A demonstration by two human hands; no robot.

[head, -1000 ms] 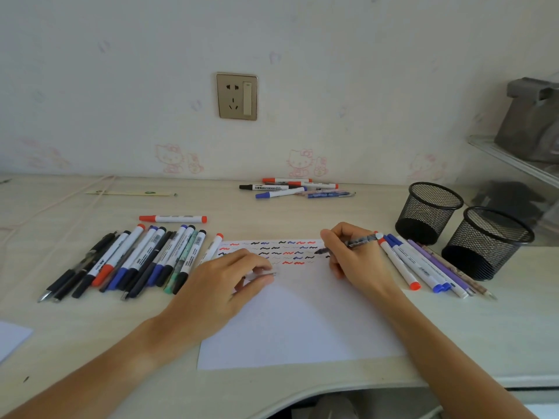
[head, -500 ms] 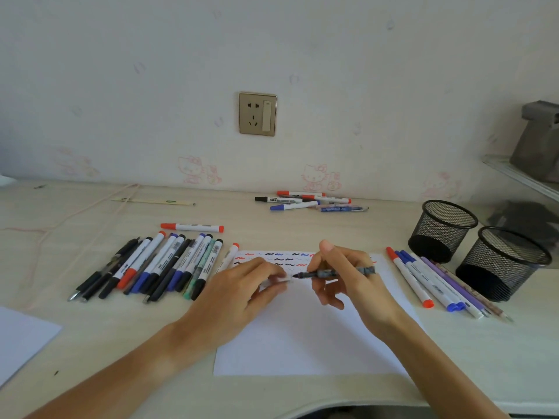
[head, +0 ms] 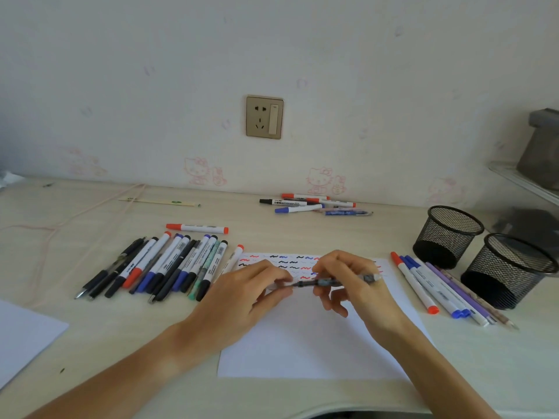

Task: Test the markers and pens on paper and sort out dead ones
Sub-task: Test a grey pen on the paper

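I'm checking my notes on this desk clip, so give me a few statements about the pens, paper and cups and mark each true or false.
1. The right hand holds a pen over the paper. True.
2. Both mesh cups are full of pens. False: no pens show in them.
3. The paper bears red, blue and black squiggles. True.
4. The left hand lies flat on the desk, far from the pen. False: it meets the pen's tip.

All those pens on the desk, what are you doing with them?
A person is testing pens. The right hand holds a dark pen level above the paper, and the left hand meets its tip, holding something small, perhaps its cap. The paper's top carries red, blue and black squiggles. A row of pens lies left, a smaller row right beside two mesh cups.
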